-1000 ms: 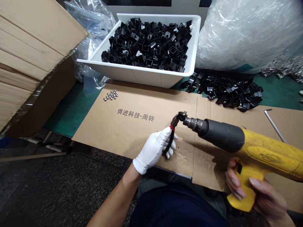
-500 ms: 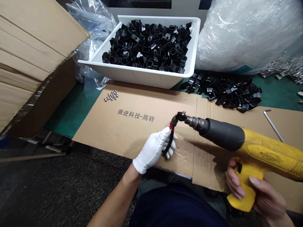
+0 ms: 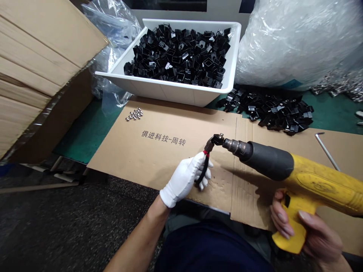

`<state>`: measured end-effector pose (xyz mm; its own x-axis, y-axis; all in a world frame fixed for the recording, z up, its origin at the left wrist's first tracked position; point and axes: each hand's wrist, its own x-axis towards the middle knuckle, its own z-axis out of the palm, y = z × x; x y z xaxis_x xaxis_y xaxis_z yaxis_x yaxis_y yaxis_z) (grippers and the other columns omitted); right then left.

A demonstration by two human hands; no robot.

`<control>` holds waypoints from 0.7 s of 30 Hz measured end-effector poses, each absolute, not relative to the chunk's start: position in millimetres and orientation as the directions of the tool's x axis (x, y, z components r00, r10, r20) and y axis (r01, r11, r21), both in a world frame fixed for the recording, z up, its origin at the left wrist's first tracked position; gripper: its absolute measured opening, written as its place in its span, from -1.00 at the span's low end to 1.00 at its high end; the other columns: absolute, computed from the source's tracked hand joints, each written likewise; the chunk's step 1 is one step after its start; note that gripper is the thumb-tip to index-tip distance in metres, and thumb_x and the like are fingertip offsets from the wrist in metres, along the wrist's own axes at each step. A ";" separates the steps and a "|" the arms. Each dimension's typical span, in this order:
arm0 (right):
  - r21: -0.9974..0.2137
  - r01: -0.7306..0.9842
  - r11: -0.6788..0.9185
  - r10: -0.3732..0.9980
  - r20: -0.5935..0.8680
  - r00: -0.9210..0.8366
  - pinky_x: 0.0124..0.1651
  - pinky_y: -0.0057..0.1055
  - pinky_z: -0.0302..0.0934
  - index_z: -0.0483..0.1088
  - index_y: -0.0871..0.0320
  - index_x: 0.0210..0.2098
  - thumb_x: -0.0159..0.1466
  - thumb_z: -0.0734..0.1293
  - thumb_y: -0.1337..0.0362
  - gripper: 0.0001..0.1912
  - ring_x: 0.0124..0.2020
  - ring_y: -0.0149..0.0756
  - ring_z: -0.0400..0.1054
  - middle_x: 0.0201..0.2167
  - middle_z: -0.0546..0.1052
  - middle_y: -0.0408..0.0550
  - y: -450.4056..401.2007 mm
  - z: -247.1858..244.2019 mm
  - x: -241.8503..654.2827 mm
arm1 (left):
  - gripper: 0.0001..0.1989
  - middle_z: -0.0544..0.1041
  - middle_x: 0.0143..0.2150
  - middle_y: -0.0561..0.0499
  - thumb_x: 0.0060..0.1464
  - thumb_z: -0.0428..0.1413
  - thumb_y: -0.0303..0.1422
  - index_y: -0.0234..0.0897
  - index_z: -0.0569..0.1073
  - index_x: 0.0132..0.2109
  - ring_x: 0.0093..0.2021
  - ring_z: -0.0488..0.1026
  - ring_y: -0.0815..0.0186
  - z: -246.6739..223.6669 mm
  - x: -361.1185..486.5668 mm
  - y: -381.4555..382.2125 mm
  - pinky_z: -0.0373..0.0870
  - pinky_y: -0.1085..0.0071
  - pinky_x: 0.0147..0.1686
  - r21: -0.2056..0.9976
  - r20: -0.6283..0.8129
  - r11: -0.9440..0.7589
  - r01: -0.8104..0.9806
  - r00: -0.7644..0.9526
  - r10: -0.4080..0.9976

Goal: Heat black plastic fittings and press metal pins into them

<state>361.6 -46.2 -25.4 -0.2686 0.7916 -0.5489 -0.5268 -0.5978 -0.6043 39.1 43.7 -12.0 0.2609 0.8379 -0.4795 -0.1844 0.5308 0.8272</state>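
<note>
My left hand [image 3: 185, 175], in a white glove, is closed around pliers [image 3: 204, 166] with black and red handles. The jaws grip a small black plastic part [image 3: 217, 139], and a little metal piece stands up from its top. My bare right hand [image 3: 309, 230] is wrapped around the grip of a yellow heat gun [image 3: 320, 189]. Its stepped metal nozzle [image 3: 235, 146] points left, right up against the black part; whether they touch I cannot tell. Both tools are held above a cardboard sheet [image 3: 119, 151].
Behind stands a white bin [image 3: 170, 88] full of black parts. A heap of similar parts [image 3: 279, 109] lies right of it. Small metal pieces [image 3: 134, 114] sit at the sheet's left, an L-shaped rod [image 3: 327, 151] at right. A cardboard box [image 3: 42, 75] and plastic bags [image 3: 295, 41] flank the bench.
Almost nothing differs. The view has shifted very slightly; both hands hold the pliers and heat gun in the same position.
</note>
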 end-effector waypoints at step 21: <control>-0.592 -0.545 -0.594 0.792 -0.548 -0.269 -0.51 -0.35 0.12 0.41 0.00 -0.01 0.21 0.46 0.02 -0.59 -0.57 -0.36 0.22 -0.42 0.42 -0.10 -45.8 -26.8 362.4 | -0.43 0.56 -0.39 -0.06 0.31 0.00 0.12 -0.36 0.50 -0.13 -0.54 0.46 0.35 -15.2 30.9 44.7 0.38 0.43 -0.54 0.787 -0.496 0.574 -0.225 0.322 0.806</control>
<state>362.4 -45.8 -26.8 -0.2687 0.7921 -0.5481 -0.5450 -0.5942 -0.5915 30.9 44.7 -15.2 0.3218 0.8063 -0.4963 -0.2246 0.5742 0.7873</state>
